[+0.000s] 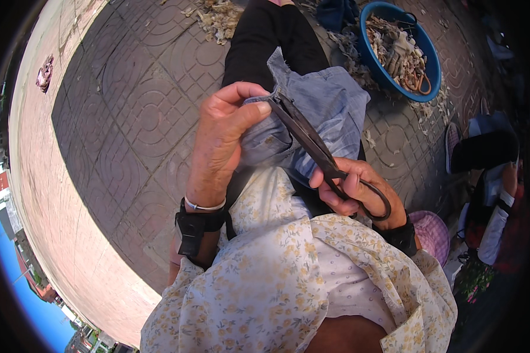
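Observation:
Across my lap lies a piece of blue denim cloth [330, 97] with a frayed strip standing up at its far end. My left hand [227, 126] pinches the cloth's edge between thumb and fingers. In my right hand [362, 188] is a pair of dark metal scissors [308, 138], my fingers through and around the looped handles. The blades point up and left, their tips at the cloth edge right beside my left thumb. The blades look nearly closed; whether cloth lies between them I cannot tell.
A blue basin [436, 70] of shell-like scraps, holding a glove [399, 52], stands at the far right. More scraps [218, 20] lie on the patterned paving [141, 117]. Dark blue cloth [337, 13] sits beside the basin. Another person [489, 176] sits at the right.

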A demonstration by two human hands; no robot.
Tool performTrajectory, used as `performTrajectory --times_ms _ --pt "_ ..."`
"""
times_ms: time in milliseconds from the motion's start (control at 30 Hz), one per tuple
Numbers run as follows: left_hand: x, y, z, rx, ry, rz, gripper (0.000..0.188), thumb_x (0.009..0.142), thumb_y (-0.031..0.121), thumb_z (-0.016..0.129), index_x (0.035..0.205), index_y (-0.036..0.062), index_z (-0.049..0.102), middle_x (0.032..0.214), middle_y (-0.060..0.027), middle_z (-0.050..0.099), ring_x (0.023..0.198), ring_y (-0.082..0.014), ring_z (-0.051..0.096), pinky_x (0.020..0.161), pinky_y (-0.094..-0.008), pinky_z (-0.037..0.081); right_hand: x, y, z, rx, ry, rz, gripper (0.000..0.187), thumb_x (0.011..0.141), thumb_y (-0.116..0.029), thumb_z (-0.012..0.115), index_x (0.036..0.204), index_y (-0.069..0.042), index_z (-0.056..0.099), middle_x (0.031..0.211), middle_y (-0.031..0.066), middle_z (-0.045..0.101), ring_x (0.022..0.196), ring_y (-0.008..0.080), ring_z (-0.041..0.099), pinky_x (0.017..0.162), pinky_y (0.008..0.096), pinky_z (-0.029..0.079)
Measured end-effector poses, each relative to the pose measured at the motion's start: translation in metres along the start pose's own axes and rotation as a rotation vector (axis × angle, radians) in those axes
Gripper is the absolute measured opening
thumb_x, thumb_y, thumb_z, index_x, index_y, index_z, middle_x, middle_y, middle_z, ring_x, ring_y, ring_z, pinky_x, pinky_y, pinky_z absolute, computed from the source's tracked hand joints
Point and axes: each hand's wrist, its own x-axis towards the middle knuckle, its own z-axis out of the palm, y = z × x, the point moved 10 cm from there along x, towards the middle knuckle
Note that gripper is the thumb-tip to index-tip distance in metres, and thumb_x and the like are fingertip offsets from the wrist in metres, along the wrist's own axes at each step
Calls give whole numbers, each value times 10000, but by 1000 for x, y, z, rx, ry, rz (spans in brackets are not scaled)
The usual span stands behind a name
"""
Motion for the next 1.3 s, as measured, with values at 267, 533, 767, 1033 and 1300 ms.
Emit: performTrajectory --times_ms 267,533,767,1033,1300 --pt "-1 3 -5 67 35 42 158 785 -55 628 940 -26 624 868 -51 647 746 -76 601 699 -198 490 0 1 0 10 3 11 534 933 -487 494 1137 5 537 704 -20 451 511 1 328 446 169 221" --pt "-4 9 -6 118 64 79 161 776 -67 618 932 -31 626 859 -48 643 737 -66 592 688 -190 477 2 0 0 -67 23 13 675 872 -622 485 1091 14 536 630 -13 437 469 14 305 433 188 222" --pt "-3 8 -3 91 51 73 157 778 -70 616 929 -31 625 867 -50 643 740 -71 596 695 -194 484 3 4 1 34 -35 -23 538 934 -493 488 1127 6 541 674 -18 443 488 4 323 424 172 222" --pt "-5 12 -3 169 54 103 151 779 -66 619 926 -30 624 859 -37 632 729 -56 576 664 -179 464 4 4 1 65 -46 -25 521 941 -475 485 1125 9 542 679 -13 446 494 8 329 426 170 221" --pt "-7 17 -2 212 84 144 140 780 -67 622 916 -37 630 852 -25 627 726 -45 566 655 -172 453 4 3 -2 -39 21 2 682 863 -634 489 1085 7 555 637 -16 444 468 14 316 434 187 238"
